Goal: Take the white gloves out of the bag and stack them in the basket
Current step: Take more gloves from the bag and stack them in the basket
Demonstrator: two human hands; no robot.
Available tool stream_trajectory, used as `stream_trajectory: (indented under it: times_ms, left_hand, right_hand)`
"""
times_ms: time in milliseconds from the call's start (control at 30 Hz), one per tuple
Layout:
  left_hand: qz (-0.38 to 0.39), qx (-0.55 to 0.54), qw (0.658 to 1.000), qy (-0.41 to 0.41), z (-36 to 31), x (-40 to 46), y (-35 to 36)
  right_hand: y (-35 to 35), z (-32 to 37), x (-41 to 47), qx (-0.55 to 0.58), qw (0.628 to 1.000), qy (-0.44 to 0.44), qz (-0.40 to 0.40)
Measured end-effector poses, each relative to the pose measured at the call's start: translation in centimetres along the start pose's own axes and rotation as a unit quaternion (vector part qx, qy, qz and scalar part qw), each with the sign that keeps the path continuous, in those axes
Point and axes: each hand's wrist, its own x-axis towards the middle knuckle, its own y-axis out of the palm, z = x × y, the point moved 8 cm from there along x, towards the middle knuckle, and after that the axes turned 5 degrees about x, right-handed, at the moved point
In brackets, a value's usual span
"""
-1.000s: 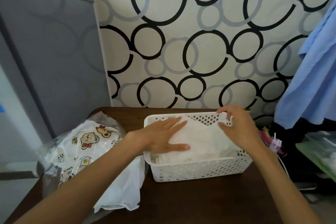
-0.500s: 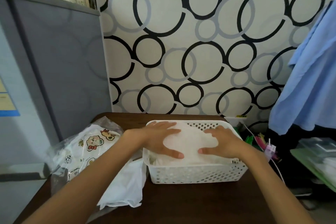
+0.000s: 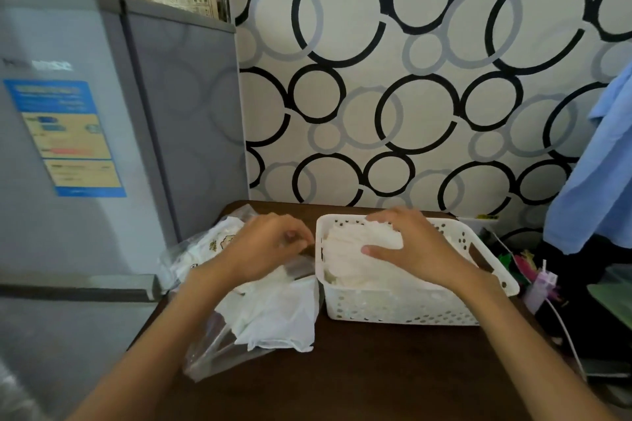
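Honestly, the trouble I'd watch starts with the dark table: the white basket sits near its right edge, and a hard shove could slide it. Beside it, the clear bag lies slack with white gloves spilling out. The right hand presses flat, fingers spread, on the stacked gloves in the basket. The left hand hovers over the bag, fingers curled; whether it pinches anything I cannot tell, and a careless tug could drag the bag off.

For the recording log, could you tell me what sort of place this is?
Probably a room in a home: a grey fridge stands beside the dark wooden table, circle-patterned wallpaper covers the wall, and a blue garment hangs at the right.
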Motion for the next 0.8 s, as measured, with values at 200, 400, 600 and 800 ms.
stream_trajectory:
  times_ms: [200,400,600,800]
  left_hand:
    - [0.121,0.034,0.991,-0.049,5.2,-6.6,2.1]
    - [0.117,-0.013,0.991,-0.063,6.6,-8.2,3.2]
    - [0.130,-0.307,0.935,-0.116,5.7,-8.5,1.9]
    - [0.016,-0.195,0.975,-0.109,5.3,-7.7,0.8]
  right_hand:
    - [7.0,10.3,-3.5,-0.148,0.948,-0.258,0.119]
    - [10.4,11.0,-2.3,-0.204,0.923,-0.300,0.125]
    - [8.4,8.8,0.7,0.132,0.983,-0.071,0.106]
    - [8.5,8.1,1.5,0.300,0.946,0.059,0.104]
